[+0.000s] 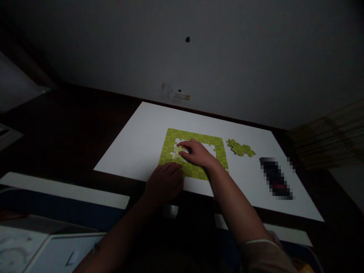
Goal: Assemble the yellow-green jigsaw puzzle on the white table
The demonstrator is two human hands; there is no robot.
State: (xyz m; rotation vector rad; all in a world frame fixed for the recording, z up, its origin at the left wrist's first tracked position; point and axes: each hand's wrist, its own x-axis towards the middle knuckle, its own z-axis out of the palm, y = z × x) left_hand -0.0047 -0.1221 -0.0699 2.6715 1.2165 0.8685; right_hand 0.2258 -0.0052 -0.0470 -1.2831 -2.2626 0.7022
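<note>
A green jigsaw puzzle (170, 146) lies on a white board (136, 140), its border assembled and its middle showing white. My right hand (196, 152) rests over the inner left part of the puzzle, fingers stretched forward and pressing on a pale piece (176, 151). My left hand (165, 182) lies flat on the puzzle's near left corner, fingers together, palm down. A small heap of loose green pieces (240, 148) sits on the board to the right of the puzzle.
A dark blurred-out object (275, 178) lies on the board's right side. The board rests on a dark table (71, 129) against a grey wall. Pale sheets and a box (57, 246) sit near the front left edge. The room is dim.
</note>
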